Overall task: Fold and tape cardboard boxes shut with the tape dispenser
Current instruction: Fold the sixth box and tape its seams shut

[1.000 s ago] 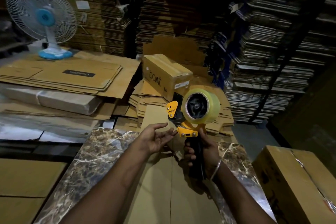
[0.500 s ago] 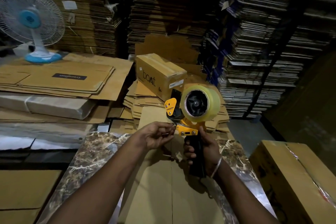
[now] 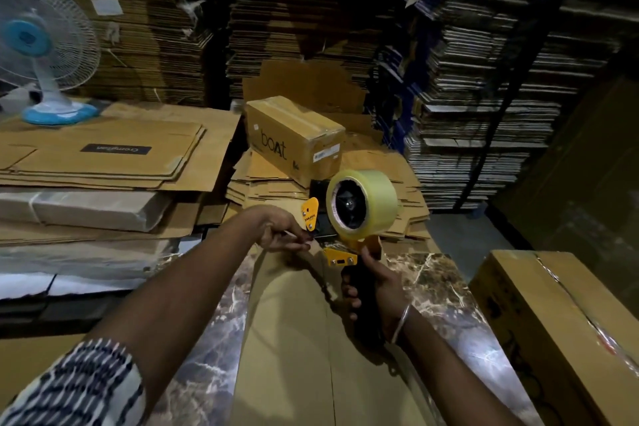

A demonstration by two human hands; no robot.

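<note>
Fingers of our right hand [image 3: 375,282] wrap tight around the tape dispenser [image 3: 349,235] handle, holding it upright above the flattened cardboard box [image 3: 287,339]. Our left hand [image 3: 281,230] pinches narrowly at its front, just below the yellow guard.

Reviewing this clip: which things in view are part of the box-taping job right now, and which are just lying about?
In use:
- tape dispenser, handle in the right hand
- left hand, pinching at the dispenser's front
- flat cardboard on the marble table

Lying about:
- fan
- "boat" box, already taped
- large box at right
- flattened carton stacks
</note>
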